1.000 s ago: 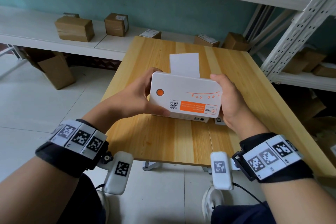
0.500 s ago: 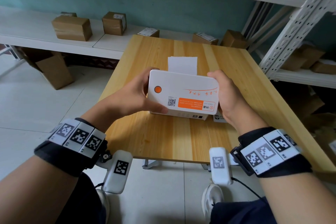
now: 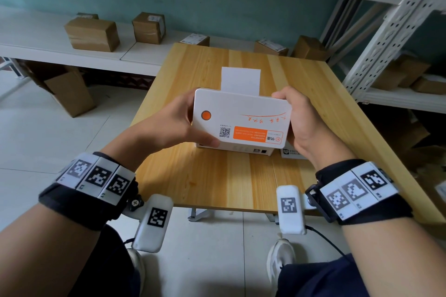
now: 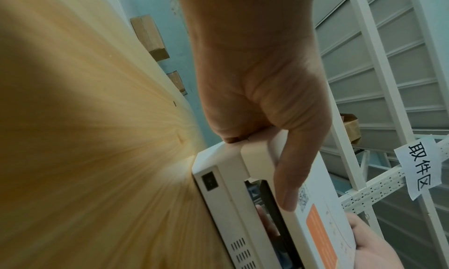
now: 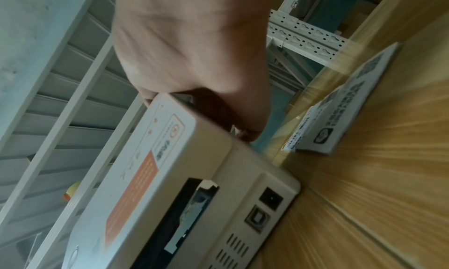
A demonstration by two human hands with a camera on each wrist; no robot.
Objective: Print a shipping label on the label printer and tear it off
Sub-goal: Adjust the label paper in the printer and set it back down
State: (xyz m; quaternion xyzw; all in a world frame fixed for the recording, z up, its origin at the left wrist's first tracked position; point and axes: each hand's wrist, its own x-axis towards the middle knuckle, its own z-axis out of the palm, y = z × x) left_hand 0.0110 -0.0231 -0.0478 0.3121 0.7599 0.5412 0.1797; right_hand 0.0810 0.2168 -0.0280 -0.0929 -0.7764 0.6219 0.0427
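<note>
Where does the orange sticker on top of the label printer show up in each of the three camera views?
Head: orange sticker lies on the label printer lid's near edge, centre frame.
Left wrist: orange sticker at bottom right, beyond the left hand thumb.
Right wrist: orange sticker at lower left, below the right hand.
Shared landmark: the printer's white lid, gripped at both ends.
</note>
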